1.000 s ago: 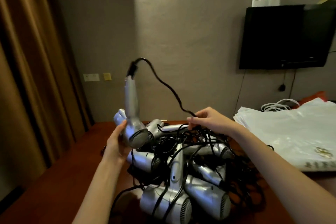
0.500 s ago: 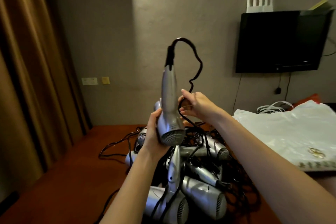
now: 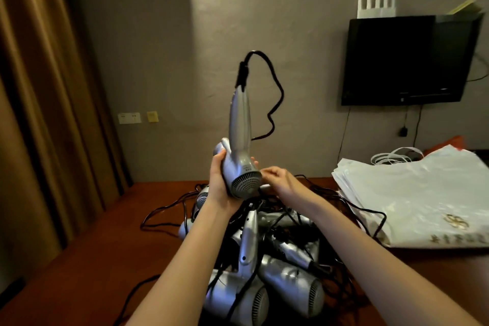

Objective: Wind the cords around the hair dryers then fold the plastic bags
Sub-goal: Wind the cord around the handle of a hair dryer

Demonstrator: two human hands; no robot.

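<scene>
My left hand grips the body of a silver hair dryer, held up with its handle pointing at the ceiling and its grille facing me. Its black cord loops from the handle tip down behind the body. My right hand is just right of the dryer body, fingers curled as if pinching the cord; the pinch itself is hidden. Below lies a pile of several silver hair dryers in tangled black cords. A stack of white plastic bags lies at the right.
Everything rests on a dark red-brown table. Loose cords trail left of the pile. A black TV hangs on the wall at the right, and brown curtains hang at the left.
The raised dryer has shifted slightly lower and right. My right hand has dropped from beside the handle to beside the dryer's body, pulling the cord down.
</scene>
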